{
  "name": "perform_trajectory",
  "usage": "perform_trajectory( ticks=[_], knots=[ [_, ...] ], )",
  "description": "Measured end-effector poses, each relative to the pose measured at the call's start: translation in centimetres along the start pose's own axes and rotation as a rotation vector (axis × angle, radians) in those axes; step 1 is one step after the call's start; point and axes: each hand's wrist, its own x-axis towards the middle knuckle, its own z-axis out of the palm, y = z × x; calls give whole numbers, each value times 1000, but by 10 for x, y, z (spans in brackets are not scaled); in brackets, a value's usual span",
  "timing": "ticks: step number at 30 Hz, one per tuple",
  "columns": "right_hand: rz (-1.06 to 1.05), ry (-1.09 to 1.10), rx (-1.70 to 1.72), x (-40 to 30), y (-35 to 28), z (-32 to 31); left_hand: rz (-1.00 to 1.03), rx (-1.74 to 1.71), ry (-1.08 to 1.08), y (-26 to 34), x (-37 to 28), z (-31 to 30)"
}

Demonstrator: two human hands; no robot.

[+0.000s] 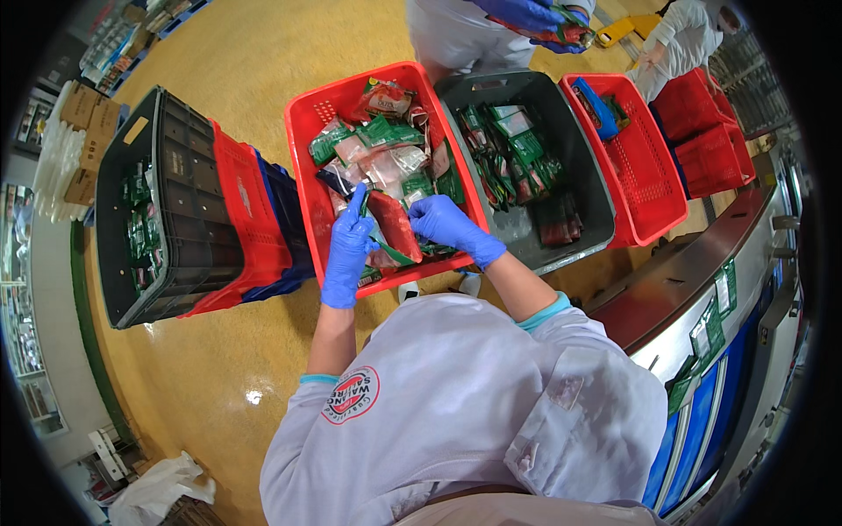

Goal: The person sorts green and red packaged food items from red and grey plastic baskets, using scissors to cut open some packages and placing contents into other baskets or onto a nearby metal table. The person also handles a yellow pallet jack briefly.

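Both my hands wear blue gloves and are over a red plastic crate (299, 177) heaped with loose packets (395, 161), some green, some clear. My left hand (350, 240) grips the left side of a flat packet (396, 227) with reddish contents and a green edge. At its right edge is my right hand (447, 223), fingers curled against the packet; its fingertips are partly hidden. Right beside the red crate stands a dark grey crate (592, 217) with green packets (520, 141) standing in rows and a darker red bunch (558, 217) near its front.
Another red crate (648, 191) with a blue packet (594, 108) stands further right. Across from me a person (470, 36) in white holds packets; another person (684, 46) is beyond. Stacked crates (197, 210) stand at left. A steel machine (750, 227) with a blue conveyor lies at right.
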Motion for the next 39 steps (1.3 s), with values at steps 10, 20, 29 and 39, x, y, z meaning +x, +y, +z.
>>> perform_trajectory(
  ticks=[10,20,29,39],
  knots=[
    [132,-130,503,-24,-14,-10,2,710,-24,6,5,8],
    [-22,-49,292,-13,-17,-26,-11,477,-132,18,13,17],
    [-40,45,369,-23,3,-31,84,506,-154,5,6,30],
    [-116,177,62,-21,7,-46,277,574,-99,-8,-8,41]
  ],
)
